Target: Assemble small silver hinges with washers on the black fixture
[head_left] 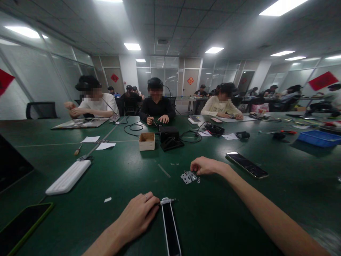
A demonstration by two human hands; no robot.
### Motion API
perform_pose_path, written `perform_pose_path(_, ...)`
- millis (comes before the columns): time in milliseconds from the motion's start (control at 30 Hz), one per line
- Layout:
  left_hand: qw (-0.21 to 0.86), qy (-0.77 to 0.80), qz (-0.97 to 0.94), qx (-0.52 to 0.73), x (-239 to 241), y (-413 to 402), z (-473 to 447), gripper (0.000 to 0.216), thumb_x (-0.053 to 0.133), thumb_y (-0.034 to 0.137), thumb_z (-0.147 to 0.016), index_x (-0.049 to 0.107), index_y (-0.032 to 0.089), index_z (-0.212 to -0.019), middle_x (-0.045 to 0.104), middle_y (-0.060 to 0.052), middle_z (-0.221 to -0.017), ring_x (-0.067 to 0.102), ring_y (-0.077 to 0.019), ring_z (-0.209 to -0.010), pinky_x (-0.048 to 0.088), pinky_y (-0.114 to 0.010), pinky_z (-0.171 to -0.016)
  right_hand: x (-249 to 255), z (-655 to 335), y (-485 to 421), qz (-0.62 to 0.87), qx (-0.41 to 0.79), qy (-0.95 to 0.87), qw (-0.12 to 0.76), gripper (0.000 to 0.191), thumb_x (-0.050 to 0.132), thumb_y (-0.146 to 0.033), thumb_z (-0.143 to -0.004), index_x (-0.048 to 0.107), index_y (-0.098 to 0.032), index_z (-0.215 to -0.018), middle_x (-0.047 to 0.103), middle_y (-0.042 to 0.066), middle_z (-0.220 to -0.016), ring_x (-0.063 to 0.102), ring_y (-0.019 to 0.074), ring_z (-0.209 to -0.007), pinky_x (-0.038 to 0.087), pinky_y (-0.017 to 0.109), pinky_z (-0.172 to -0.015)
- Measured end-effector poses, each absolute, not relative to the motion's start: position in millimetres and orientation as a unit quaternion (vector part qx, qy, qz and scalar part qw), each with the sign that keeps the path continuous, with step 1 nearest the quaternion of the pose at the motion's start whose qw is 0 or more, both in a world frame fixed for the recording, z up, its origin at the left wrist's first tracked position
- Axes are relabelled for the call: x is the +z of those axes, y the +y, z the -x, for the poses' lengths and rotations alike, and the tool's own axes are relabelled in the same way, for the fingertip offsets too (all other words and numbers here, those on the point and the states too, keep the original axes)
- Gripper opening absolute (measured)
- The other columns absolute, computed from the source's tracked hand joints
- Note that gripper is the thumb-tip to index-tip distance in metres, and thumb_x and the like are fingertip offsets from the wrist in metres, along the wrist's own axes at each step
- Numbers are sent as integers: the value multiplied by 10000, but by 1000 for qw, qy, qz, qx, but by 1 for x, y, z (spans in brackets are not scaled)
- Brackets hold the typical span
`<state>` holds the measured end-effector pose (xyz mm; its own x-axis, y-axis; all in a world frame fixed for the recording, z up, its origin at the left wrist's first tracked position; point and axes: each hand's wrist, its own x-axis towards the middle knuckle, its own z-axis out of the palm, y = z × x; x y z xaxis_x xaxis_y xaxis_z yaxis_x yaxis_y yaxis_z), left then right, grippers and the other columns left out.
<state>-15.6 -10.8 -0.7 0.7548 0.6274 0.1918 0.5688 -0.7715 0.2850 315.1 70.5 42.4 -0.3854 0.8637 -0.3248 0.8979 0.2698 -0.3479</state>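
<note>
My left hand (142, 210) lies on the green table with its fingers together and bent. Its fingertips touch the upper left corner of a long, narrow, white-edged dark bar (170, 227), where a small silver fitting (167, 201) with a thin pin sits across the end. Farther forward, my right hand (201, 165) is closed in a pinch beside a small heap of flat metal plates (188, 177) with holes. Whatever lies between its fingertips is hidden. A tiny metal part (198, 180) rests just right of the heap.
Right of my right hand lies a phone (247, 164). A white oblong case (68, 177) and a green-edged phone (23, 227) are on the left. Ahead stand a small box (146, 142) and a black device (170, 137) with cables. A blue tray (319, 138) sits far right. People work opposite.
</note>
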Motion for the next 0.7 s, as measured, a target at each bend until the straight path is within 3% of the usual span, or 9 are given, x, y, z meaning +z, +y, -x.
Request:
perform_pose_path(233,102,326,-932,122,-3,-10,16,181,377,195,-958,547,202,-1019,592,-45,-919,560,-194,-740,422,-306,-660,36,-321,71,-549,-280,787,34,253,646,-212,-730,668,-171,-979,663,29,-920,612,156,-823,444,225,-673)
perform_pose_path(700,95,328,-933,116,3,-12,15,193,372,203,-954,558,195,-1007,599,-44,-905,560,-182,-722,427,-288,-646,40,-328,69,-609,-268,743,69,170,581,-201,-737,668,-156,-875,673,50,-878,611,172,-780,427,248,-633)
